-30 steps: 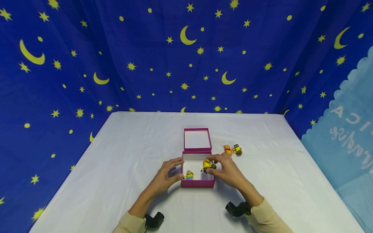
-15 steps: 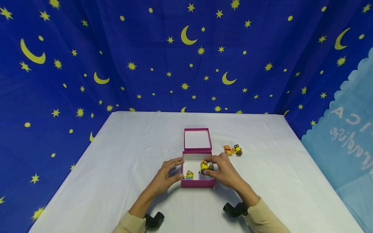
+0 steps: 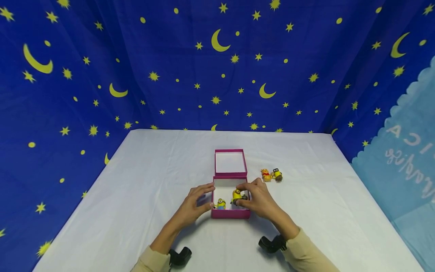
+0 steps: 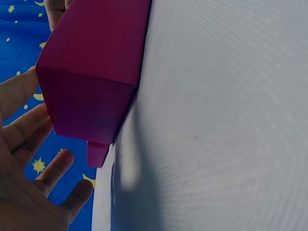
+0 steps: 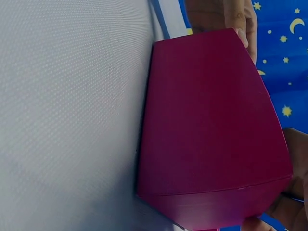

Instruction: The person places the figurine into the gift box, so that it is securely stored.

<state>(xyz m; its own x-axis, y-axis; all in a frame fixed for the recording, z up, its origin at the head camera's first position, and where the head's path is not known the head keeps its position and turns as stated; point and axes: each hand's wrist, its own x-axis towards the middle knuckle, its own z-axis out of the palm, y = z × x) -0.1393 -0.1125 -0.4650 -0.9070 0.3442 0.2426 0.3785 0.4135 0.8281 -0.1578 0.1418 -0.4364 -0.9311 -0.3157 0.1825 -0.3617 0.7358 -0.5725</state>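
My right hand (image 3: 259,199) pinches a yellow minion figure (image 3: 236,195) between thumb and fingers, inside the magenta box (image 3: 230,214). A dark, partly hidden bit shows beside that figure, close to the fingers. Another minion figure (image 3: 221,204), in blue, stands in the box's front left corner. At the box's left wall, my left hand (image 3: 193,204) touches the rim with thumb and fingertips, its fingers spread. The left wrist view shows those fingers (image 4: 29,127) against the box's side (image 4: 91,101). In the right wrist view the box's front hides the figures.
Behind the box lies its magenta lid (image 3: 230,174), white inside facing up. To the right on the white table (image 3: 316,189) are a Winnie the Pooh figure (image 3: 266,175) and a further minion figure (image 3: 277,175). A blue star-patterned curtain (image 3: 183,64) stands behind.
My right hand has moved slightly left and down into the box with the minion figure. The left hand has stayed at the box's left wall.
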